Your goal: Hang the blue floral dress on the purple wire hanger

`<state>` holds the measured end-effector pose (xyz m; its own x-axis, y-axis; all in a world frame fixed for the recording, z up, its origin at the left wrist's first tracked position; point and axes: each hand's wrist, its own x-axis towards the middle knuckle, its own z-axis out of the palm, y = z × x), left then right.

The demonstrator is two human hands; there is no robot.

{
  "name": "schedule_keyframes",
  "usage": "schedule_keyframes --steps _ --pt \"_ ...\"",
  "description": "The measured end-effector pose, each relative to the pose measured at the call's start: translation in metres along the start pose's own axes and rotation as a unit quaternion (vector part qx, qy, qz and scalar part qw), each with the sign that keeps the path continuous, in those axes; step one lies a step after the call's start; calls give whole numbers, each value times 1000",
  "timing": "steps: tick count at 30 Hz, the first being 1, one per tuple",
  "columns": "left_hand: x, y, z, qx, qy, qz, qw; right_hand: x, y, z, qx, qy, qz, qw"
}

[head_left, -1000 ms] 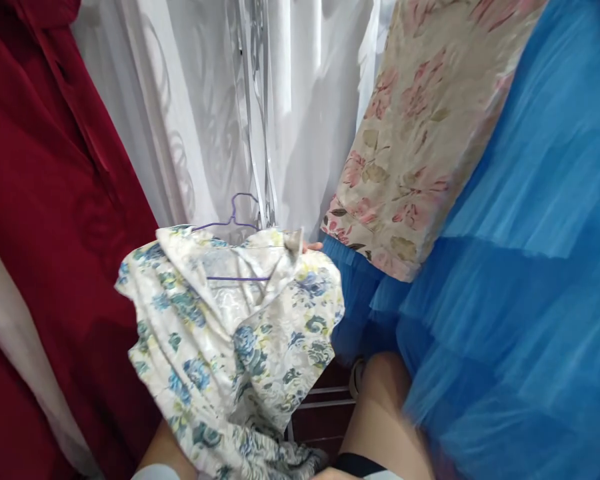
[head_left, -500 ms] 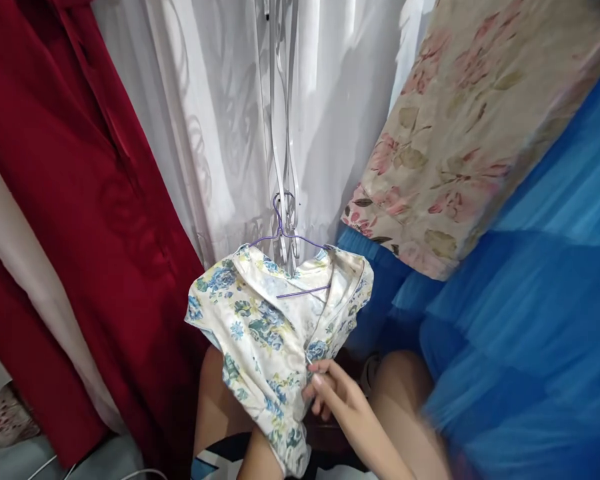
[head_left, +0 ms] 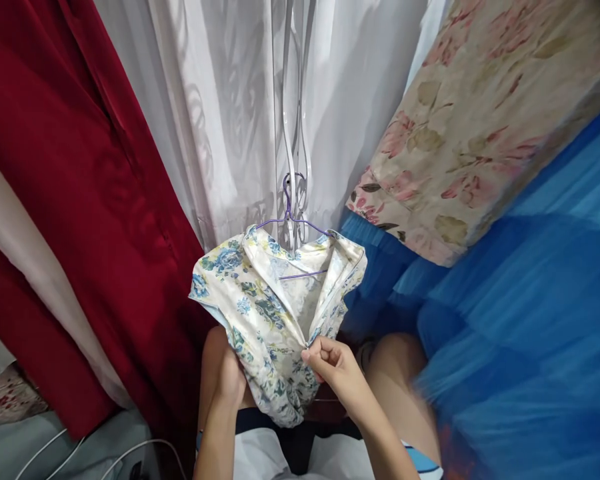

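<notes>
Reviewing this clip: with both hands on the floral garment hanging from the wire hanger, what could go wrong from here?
1. The purple wire hanger seems hooked only on thin white metal scrollwork; a downward tug could unhook it.
2. The right hand pinches the blue-floral garment at its front opening, while the left hand is partly hidden beneath the hem. Uneven pulling might slide a shoulder off the hanger.
3. The blue tulle skirt crowds in beside it and could snag.

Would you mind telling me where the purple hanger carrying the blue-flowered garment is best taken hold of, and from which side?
Probably at the neck of the purple hanger, just under its hook, coming from above and in front. That wire stands bare above the floral garment; the shoulders are draped in cloth. The right hand pinches the front edge, the left hand is underneath.
</notes>
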<state>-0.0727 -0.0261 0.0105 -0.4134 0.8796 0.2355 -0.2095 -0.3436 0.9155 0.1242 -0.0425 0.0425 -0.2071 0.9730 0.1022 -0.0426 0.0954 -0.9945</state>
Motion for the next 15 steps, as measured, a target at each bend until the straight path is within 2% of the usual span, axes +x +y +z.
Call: schedule_keyframes --steps 2,4,5,6,7,8,9,10,11,12,15 --pt "4 3 2 -52 84 13 995 -5 -7 -3 2 -23 14 1000" --pt "2 11 4 -56 190 99 975 -9 -13 -2 6 -32 23 999" --pt "-3 17 6 -28 203 150 967 -10 -15 0 10 -31 26 999" --pt "-8 24 8 17 168 182 969 -11 -16 1 14 -28 27 999" --pt "-14 31 12 68 88 188 976 -12 -17 3 19 -24 27 999" --pt "-21 38 16 121 -23 167 978 -13 -17 4 22 -22 27 999" --pt "-26 44 21 166 -136 130 968 -13 -17 6 26 -21 26 999" --pt "-32 48 26 200 -225 91 949 -14 -17 7 30 -21 25 999" --pt "-36 50 32 225 -276 63 932 -15 -16 8 32 -22 26 999" --pt "-39 50 37 242 -293 49 924 -16 -16 9 34 -21 26 999" --pt "-45 40 49 269 -274 63 921 -14 -18 9 38 10 22 999"
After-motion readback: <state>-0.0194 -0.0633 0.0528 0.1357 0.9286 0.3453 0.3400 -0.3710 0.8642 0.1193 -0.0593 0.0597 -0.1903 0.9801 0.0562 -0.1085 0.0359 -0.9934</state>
